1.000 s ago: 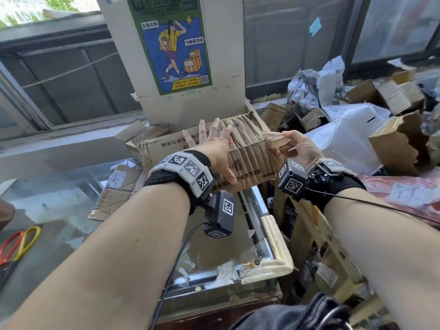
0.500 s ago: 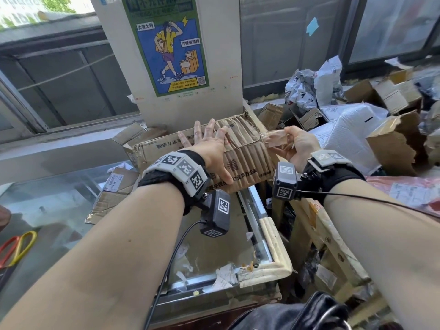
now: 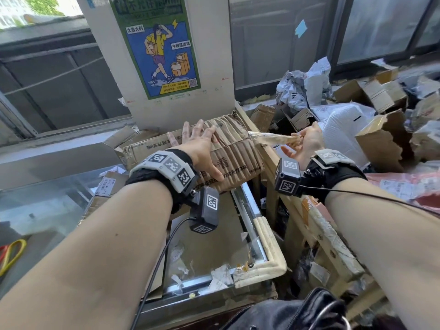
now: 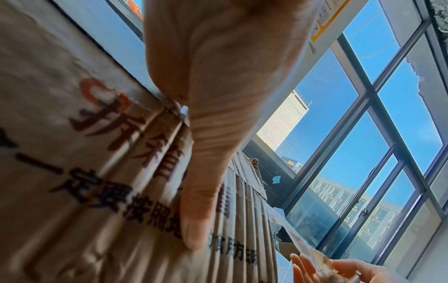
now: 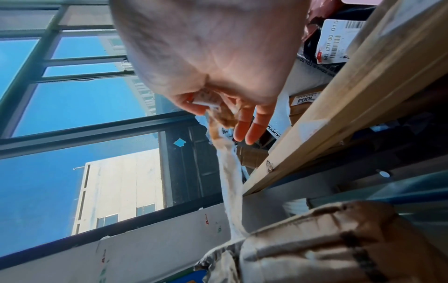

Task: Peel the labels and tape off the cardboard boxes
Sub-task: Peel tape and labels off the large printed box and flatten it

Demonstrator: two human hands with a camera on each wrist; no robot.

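Two hands: both of mine are up at the flattened box.
Far left: red and yellow scissors [image 3: 10, 254] lie on the glass-topped cabinet [image 3: 259, 239], well apart from the box.
Under the glass: flattened cardboard with a white label [image 3: 108, 186], and torn paper scraps [image 3: 220, 278] near the front corner.
Left hand [image 3: 202, 150]: fingers spread wide and straight, palm pressing flat on the box; my thumb [image 4: 201, 216] lies along the printed face.
Flattened box [image 3: 234, 151]: creased brown cardboard, tilted, its lower edge over the back of the cabinet, leaning toward the pillar with the blue poster [image 3: 159, 47].
Tape [image 3: 271, 138]: a pale strip stretched from the box's upper right corner to my right hand, its far end attached to the cardboard.
Right hand [image 3: 307, 145]: thumb and first fingers pinch the crumpled end of the tape; the other fingers [image 5: 252, 130] stay extended.
Far right: a heap of torn cardboard boxes [image 3: 383, 136] and white mailer bags [image 3: 342, 120].
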